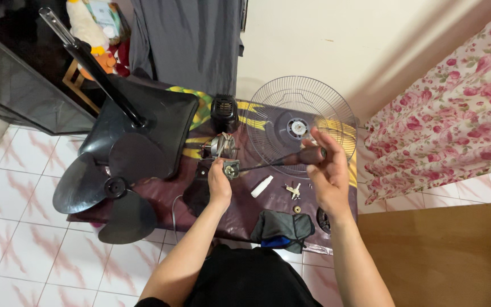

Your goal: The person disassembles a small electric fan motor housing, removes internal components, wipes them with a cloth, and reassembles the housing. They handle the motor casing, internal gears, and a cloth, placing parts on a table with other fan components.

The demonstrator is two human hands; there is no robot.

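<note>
Screwdriver, dark-handled, was clasped in the right hand, its tip set against a small metal part pinched by the left hand; both grips were clenched on these items above a dark maroon mat. The mat lay on a white tiled floor patterned in pink. On it rested a wire fan guard, a fan motor, a black fan blade and a grey cloth. A floral curtain hung to the right beside a cream wall.

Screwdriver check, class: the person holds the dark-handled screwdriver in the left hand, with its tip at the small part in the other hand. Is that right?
Not quite. The head view shows the screwdriver in the right hand; its tip meets the small part held by the left hand.
</note>
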